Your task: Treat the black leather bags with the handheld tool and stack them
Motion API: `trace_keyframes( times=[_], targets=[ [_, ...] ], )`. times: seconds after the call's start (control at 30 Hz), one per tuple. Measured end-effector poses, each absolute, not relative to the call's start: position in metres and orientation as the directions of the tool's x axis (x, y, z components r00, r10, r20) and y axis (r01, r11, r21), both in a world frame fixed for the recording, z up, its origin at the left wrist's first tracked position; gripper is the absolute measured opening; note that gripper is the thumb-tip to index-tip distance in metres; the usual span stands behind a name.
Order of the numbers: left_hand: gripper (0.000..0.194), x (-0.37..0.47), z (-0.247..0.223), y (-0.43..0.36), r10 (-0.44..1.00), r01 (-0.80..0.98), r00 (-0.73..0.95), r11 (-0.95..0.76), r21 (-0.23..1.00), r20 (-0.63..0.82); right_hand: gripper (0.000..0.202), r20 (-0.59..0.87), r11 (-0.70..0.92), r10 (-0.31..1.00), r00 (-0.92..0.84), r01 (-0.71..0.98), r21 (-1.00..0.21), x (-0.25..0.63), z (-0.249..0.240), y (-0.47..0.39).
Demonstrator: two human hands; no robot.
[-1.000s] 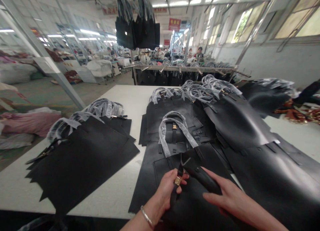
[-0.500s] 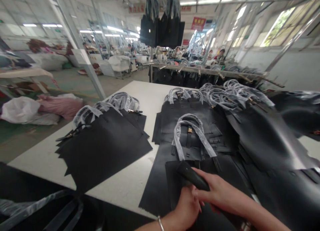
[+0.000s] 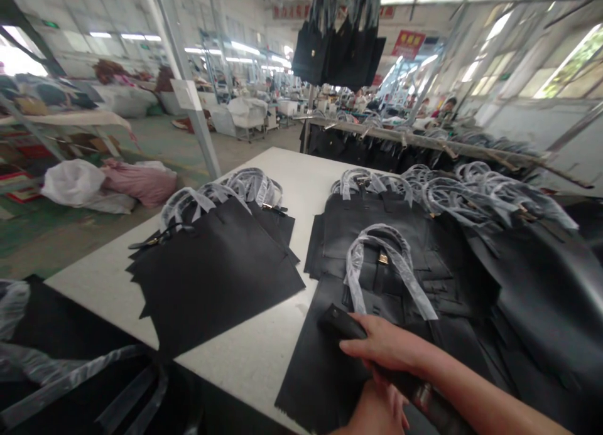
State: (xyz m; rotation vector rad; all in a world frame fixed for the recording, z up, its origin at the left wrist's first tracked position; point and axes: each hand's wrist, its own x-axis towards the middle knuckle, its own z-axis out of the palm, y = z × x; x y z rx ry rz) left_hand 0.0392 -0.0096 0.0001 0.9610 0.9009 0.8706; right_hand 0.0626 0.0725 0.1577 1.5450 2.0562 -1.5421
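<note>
My right hand [image 3: 386, 342] is closed on a black leather piece [image 3: 342, 322] that looks folded or rolled and runs back under my forearm. Lower down, my left hand [image 3: 377, 410] has its fingers curled at the same piece; the frame's bottom edge cuts it off. Beneath both hands lie flat black leather bag panels [image 3: 320, 359]. Just beyond them rests a bag panel with plastic-wrapped handles [image 3: 355, 272] and a small gold clasp [image 3: 383, 258].
On the white table [image 3: 235, 334], a fanned stack of black panels [image 3: 217, 272] lies at left. More panels [image 3: 532, 272] with wrapped handles pile up at right. Black bags [image 3: 336, 55] hang overhead, behind a metal post [image 3: 188, 96]. Wrapped handles [image 3: 75, 385] show at lower left.
The view has swung left, so the scene sits further right. The leather piece has shifted left across the panels with my right hand; my left hand is lower in the frame.
</note>
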Motion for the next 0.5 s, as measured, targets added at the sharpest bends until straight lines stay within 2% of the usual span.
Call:
trace_keyframes(
  times=[0.2,0.4,0.5],
  targets=[
    [0.022,0.038,-0.004,-0.016,0.921,-0.211,0.308,0.313,0.926,-0.241,0.023,-0.626,0.004,0.613,-0.481,0.795,-0.606,0.074,0.169,0.071],
    [0.026,0.04,-0.001,-0.017,0.935,-0.278,0.3,0.275,0.92,-0.188,0.027,-0.624,-0.041,0.624,-0.47,0.778,-0.627,0.064,0.159,0.074],
    [0.03,0.035,0.0,-0.018,0.946,-0.302,0.275,0.254,0.919,-0.172,0.039,-0.568,-0.021,0.664,-0.487,0.747,-0.665,0.059,0.157,0.072]
  ],
)
